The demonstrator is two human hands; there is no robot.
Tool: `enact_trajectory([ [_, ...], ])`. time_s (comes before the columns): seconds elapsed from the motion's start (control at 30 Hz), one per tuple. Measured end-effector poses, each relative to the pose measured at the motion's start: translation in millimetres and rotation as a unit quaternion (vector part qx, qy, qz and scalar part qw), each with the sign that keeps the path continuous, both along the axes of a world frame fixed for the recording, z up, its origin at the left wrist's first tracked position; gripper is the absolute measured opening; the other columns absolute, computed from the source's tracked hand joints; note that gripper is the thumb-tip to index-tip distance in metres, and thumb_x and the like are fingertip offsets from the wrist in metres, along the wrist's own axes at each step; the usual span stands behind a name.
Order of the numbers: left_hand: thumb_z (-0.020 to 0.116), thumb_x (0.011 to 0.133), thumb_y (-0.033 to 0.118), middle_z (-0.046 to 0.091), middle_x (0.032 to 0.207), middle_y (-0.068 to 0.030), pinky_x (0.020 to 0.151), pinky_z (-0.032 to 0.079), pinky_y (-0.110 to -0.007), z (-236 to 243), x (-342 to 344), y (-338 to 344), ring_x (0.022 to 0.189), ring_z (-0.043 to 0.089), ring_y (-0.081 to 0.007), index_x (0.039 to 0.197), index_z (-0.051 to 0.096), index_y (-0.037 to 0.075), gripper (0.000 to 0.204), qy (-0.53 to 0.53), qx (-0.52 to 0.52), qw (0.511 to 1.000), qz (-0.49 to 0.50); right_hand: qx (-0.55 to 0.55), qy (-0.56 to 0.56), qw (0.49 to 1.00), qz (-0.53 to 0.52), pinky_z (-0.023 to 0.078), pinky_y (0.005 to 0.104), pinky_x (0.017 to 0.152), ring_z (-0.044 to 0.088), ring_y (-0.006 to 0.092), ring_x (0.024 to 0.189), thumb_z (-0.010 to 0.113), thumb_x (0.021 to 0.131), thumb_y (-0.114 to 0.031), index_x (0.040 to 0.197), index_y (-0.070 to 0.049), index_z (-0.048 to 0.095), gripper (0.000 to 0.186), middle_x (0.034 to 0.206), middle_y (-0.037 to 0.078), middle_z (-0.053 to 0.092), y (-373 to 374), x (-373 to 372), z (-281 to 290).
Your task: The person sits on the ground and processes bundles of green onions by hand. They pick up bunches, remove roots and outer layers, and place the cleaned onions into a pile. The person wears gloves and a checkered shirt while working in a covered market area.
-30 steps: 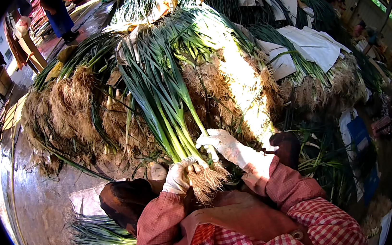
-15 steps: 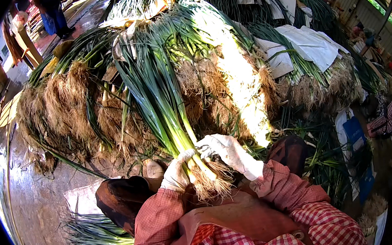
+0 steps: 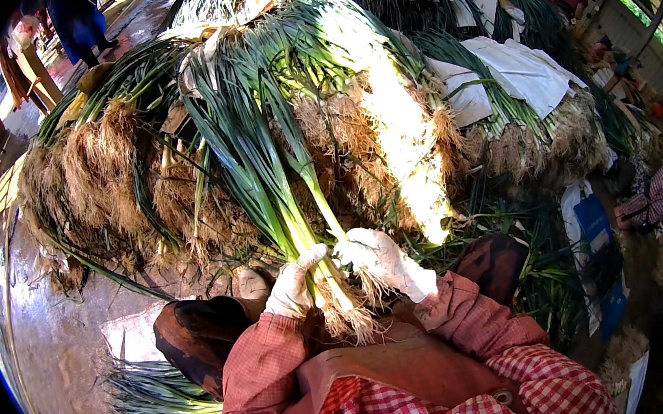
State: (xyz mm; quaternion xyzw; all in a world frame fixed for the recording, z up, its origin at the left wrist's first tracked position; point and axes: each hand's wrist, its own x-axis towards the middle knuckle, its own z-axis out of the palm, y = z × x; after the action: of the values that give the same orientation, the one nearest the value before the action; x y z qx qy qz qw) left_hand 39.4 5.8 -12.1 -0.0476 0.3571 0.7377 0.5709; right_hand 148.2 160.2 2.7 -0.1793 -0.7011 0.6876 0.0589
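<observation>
A bunch of leeks (image 3: 278, 201) with long dark green leaves and pale stems stands in front of my lap, its leaves leaning away from me. White gloves cover both hands. Closed round the lower stems is my left hand (image 3: 295, 283), with the shaggy roots hanging below it. My right hand (image 3: 383, 262) grips a single leek (image 3: 317, 188) by its lower stem, a little apart from the bunch. Its root tuft shows under the glove. The fingertips of the right hand are partly hidden behind the glove's back.
A big heap of leeks (image 3: 106, 163) with brown roots faces me, partly under white sheets (image 3: 524, 70). More leeks (image 3: 166, 410) lie on the wet floor at my left. Loose green leaves (image 3: 549, 288) lie at right. A person (image 3: 657, 190) sits far right; another (image 3: 78, 27) stands back left.
My right hand has taken one leek slightly away from the bunch, to the right. The left hand keeps its grip. The person at the back left has shifted.
</observation>
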Motion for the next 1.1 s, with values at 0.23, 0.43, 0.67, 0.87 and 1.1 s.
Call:
enact_trajectory([
  [0.23,0.057,0.085,0.018,0.062,0.09,-0.0194,0.079,0.052,-0.046,3.3,-2.1,-3.5,0.075,0.062,-0.0319,0.105,0.052,-0.003,0.03,-0.01,0.056,0.998,0.024,-0.169,0.113,0.975,-0.086,0.044,0.0194,0.059,0.051,0.0068,0.063,0.054,0.092,-0.019,0.099,0.0,0.062,0.021,0.082,0.002,0.061,90.6,47.6,3.0],
  [0.43,0.056,0.083,0.017,0.062,0.098,-0.0199,0.086,0.051,-0.042,9.7,-0.7,5.4,0.096,0.061,-0.0353,0.11,0.051,-0.006,0.036,-0.013,0.099,0.995,-0.002,0.047,0.208,0.896,-0.39,0.042,0.0216,0.059,0.046,0.0077,0.063,0.052,0.095,-0.023,0.099,-0.002,0.056,0.021,0.076,0.0,0.051,195.1,166.5,106.4],
  [0.67,0.057,0.082,0.015,0.06,0.089,-0.0173,0.085,0.051,-0.042,33.8,5.1,1.7,0.083,0.062,-0.0316,0.111,0.048,-0.008,0.039,0.035,0.089,0.994,0.043,0.432,-0.488,0.7,-0.292,0.049,0.0368,0.073,0.063,0.0275,0.083,0.06,0.087,-0.03,0.106,-0.003,0.06,0.033,0.088,0.013,0.064,210.5,325.1,-19.1],
  [0.87,0.056,0.083,0.016,0.058,0.09,-0.0156,0.078,0.051,-0.039,85.8,15.4,-3.3,0.079,0.061,-0.0296,0.113,0.048,-0.008,0.04,0.068,0.111,0.991,-0.004,0.212,-0.108,0.954,-0.184,0.046,0.034,0.088,0.059,0.0228,0.102,0.062,0.086,-0.038,0.118,0.002,0.054,0.052,0.12,0.016,0.056,168.5,151.6,61.3],
  [1.1,0.063,0.078,0.025,0.062,0.088,-0.0153,0.072,0.053,-0.035,125.7,46.6,25.7,0.078,0.064,-0.0265,0.113,0.05,-0.004,0.048,0.153,0.092,0.971,-0.162,-0.418,0.152,0.882,0.156,0.049,0.0352,0.088,0.06,0.0244,0.1,0.058,0.089,-0.03,0.131,-0.002,0.043,0.052,0.115,0.015,0.06,24.4,-21.2,108.0],
])
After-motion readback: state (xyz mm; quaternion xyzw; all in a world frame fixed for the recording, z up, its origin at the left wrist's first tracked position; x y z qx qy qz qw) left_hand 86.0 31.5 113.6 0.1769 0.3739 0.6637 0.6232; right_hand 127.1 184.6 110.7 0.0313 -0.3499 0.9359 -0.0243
